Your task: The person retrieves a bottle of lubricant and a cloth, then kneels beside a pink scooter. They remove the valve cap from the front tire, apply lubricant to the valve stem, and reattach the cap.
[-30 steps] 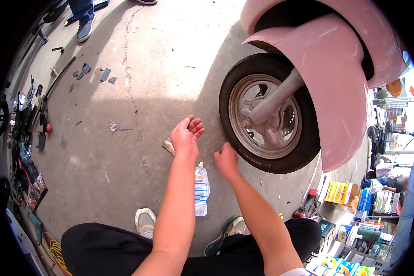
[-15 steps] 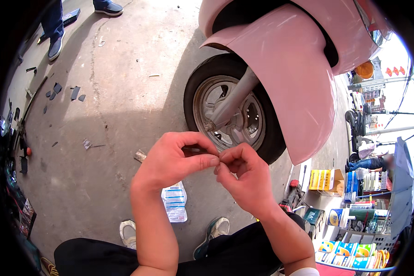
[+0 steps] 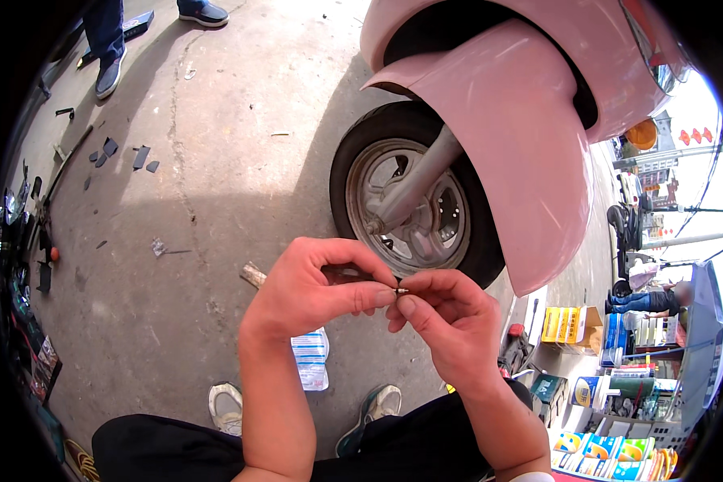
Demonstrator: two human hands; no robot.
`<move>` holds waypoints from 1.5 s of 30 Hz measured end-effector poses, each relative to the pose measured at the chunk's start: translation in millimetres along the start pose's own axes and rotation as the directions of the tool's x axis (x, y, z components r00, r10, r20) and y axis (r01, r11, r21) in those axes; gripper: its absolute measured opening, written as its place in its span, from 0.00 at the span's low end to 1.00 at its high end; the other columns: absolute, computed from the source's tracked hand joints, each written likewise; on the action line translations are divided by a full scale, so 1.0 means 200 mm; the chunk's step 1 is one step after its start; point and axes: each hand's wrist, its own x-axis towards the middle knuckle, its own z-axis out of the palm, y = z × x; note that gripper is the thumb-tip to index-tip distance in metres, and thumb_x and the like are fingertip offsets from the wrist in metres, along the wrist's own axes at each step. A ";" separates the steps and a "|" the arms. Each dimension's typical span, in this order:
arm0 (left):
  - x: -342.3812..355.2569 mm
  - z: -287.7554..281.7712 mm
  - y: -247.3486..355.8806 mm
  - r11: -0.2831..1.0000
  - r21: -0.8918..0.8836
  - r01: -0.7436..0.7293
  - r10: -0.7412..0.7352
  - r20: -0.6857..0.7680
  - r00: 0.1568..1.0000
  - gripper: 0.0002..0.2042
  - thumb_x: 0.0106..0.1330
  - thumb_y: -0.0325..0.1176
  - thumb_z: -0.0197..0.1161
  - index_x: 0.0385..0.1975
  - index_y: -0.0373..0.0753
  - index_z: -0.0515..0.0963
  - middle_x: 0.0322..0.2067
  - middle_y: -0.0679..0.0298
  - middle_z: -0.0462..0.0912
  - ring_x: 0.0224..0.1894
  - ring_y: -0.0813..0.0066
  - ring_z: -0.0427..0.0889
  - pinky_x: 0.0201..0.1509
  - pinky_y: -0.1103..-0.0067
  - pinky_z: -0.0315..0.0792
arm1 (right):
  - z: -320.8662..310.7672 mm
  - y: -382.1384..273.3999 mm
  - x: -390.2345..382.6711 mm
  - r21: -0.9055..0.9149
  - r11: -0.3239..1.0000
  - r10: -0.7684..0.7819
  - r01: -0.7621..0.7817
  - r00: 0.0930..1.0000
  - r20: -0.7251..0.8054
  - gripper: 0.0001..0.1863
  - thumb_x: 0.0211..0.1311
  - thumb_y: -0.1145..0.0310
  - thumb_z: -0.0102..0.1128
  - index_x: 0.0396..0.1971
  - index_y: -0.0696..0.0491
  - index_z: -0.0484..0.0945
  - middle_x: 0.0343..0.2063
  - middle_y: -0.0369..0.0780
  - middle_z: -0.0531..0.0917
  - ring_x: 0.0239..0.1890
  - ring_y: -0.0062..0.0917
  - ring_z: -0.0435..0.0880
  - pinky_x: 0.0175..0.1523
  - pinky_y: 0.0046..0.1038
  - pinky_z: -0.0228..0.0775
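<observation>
In front of the scooter's front wheel, both my hands meet at the fingertips. Thumb and forefinger of my left hand pinch one end of a tiny, slim metal piece. The other end touches the pinched fingertips of my right hand. Too small to name for certain, the piece looks brass-coloured and pin-like. Just beyond my hands stands the wheel's black tyre, with a grey fork arm across its rim. A pink fender covers the wheel's right side.
Below my hands, a white and blue packet lies on concrete beside a short wooden stick. Dark scraps are scattered left. A person's legs stand at the upper left. Boxes, including a yellow carton, line the right.
My hands have shifted slightly right and down, and the fingertips have parted a little, so the small metal piece now shows between them. The whole view has shifted slightly.
</observation>
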 end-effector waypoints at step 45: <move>0.14 0.01 0.20 0.649 0.759 -0.054 -0.103 0.158 0.982 0.04 0.49 0.23 0.67 0.25 0.31 0.80 0.23 0.64 0.81 0.27 0.83 0.78 0.32 0.85 0.73 | -0.04 0.08 0.19 0.080 0.915 0.391 -0.396 0.918 0.067 0.05 0.48 0.73 0.48 0.16 0.55 0.68 0.12 0.35 0.69 0.14 0.18 0.65 0.20 0.21 0.52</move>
